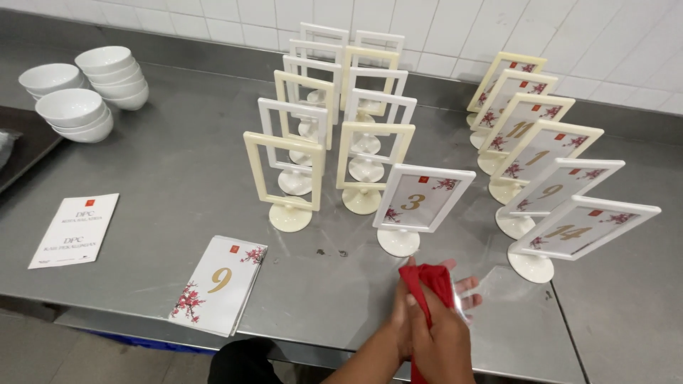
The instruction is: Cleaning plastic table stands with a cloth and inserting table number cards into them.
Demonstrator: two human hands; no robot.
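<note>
My two hands meet at the table's front edge. My right hand (447, 340) is closed around a red cloth (427, 280) and presses it on a clear plastic sheet (491, 283). My left hand (400, 321) lies under and beside the right hand. Its fingertips show past the cloth, supporting the clear sheet. Just beyond the hands stands a white table sign stand (420, 203) with a numbered card printed with red blossoms.
Several empty cream and white stands (284, 174) stand in two rows at the centre. A row of filled stands (544, 181) runs along the right. A stack of numbered cards (219, 284) and a white printed sheet (75, 229) lie on the steel table (163, 178). Stacked white bowls (85, 89) sit far left.
</note>
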